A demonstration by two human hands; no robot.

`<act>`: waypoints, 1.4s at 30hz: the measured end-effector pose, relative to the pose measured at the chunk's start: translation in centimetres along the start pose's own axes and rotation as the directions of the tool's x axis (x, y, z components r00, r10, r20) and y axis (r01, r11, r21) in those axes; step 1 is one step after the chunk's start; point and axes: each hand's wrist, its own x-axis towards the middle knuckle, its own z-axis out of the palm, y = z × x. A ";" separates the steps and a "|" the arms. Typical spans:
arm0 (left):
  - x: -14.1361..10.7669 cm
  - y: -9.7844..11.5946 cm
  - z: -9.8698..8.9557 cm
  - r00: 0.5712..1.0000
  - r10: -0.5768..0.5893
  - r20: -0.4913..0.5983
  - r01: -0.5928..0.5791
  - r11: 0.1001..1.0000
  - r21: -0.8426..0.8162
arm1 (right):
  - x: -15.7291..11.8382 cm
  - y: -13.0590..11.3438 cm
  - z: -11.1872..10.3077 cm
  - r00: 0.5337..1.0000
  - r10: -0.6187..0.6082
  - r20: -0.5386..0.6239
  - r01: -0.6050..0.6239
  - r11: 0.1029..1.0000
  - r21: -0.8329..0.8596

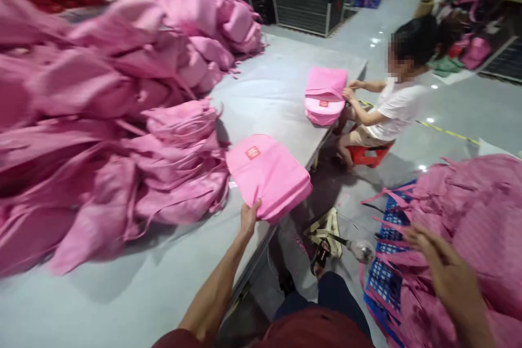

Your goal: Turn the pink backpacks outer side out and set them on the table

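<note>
A pink backpack point(281, 171) with a small red label lies flat near the table's edge. My left hand point(249, 216) pinches its near corner, thumb on top and the other fingers mostly out of sight below. On the right, my right hand point(451, 272) is over a heap of pink backpacks point(485, 212) with loose straps, piled in a blue plastic basket point(383, 283). Its fingers are stretched out, somewhat blurred, and hold nothing that I can see. Whether they touch the heap I cannot tell.
A big mound of pink bags point(101, 92) covers the table's point(261, 87) left side. Across the table corner, a seated co-worker point(399, 98) handles another pink backpack point(326, 84). Cream straps and a clear roundish object point(362, 250) lie on the floor by my feet.
</note>
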 end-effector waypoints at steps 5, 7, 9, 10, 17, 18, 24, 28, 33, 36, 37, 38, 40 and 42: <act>-8.9 -3.1 -8.4 0.989 0.125 -0.078 -0.117 0.988 0.102 | -8.8 -2.3 18.1 0.783 0.005 0.622 -0.233 0.929 0.287; -11.6 -3.2 -10.7 0.980 0.189 -0.064 -0.174 0.967 0.188 | -10.8 -1.8 24.7 0.692 0.206 0.692 -0.474 0.852 0.221; -13.9 -3.3 -12.5 0.970 0.244 -0.014 -0.232 0.937 0.262 | -12.6 -1.4 29.5 0.608 0.201 0.768 -0.566 0.788 0.242; -15.0 -3.5 -13.3 0.961 0.276 0.002 -0.265 0.919 0.294 | -13.5 -1.2 31.2 0.590 0.154 0.793 -0.562 0.783 0.266; -20.3 -8.3 -16.1 0.808 0.588 -0.024 -0.514 0.724 0.460 | -15.9 -4.6 35.5 0.650 -0.145 0.746 -0.189 0.920 0.344; -20.8 -9.0 -16.3 0.791 0.610 0.051 -0.562 0.692 0.453 | -15.7 -5.9 35.3 0.674 -0.192 0.713 -0.098 0.934 0.344; -21.9 -10.2 -19.0 0.824 0.561 -0.078 -0.512 0.797 0.321 | -16.9 -15.7 30.9 0.615 -0.555 0.561 0.329 0.826 0.457; -21.3 -8.0 -19.8 0.889 0.454 0.055 -0.457 0.885 0.092 | -19.4 -20.5 28.8 0.641 -0.632 0.435 0.696 0.718 0.018; -19.9 -6.6 -18.2 0.840 0.504 0.203 -0.517 0.856 0.017 | -20.1 -23.5 30.0 0.702 -0.553 0.448 0.712 0.543 -0.446; -18.4 -6.8 -18.2 0.820 0.542 0.182 -0.559 0.827 0.058 | -19.6 -24.0 30.7 0.693 -0.565 0.448 0.718 0.484 -0.501; -17.8 -6.8 -18.5 0.803 0.560 0.202 -0.581 0.812 0.060 | -19.5 -24.1 30.9 0.693 -0.567 0.445 0.717 0.478 -0.507; -17.3 -6.8 -18.9 0.785 0.574 0.232 -0.601 0.797 0.061 | -19.3 -24.1 31.1 0.693 -0.570 0.441 0.716 0.476 -0.510; -16.4 -6.4 -19.9 0.753 0.586 0.300 -0.631 0.772 0.077 | -19.1 -24.1 31.3 0.692 -0.578 0.433 0.717 0.477 -0.509; -16.0 -5.7 -20.9 0.736 0.572 0.363 -0.644 0.756 0.115 | -19.0 -24.0 31.4 0.692 -0.581 0.428 0.716 0.480 -0.507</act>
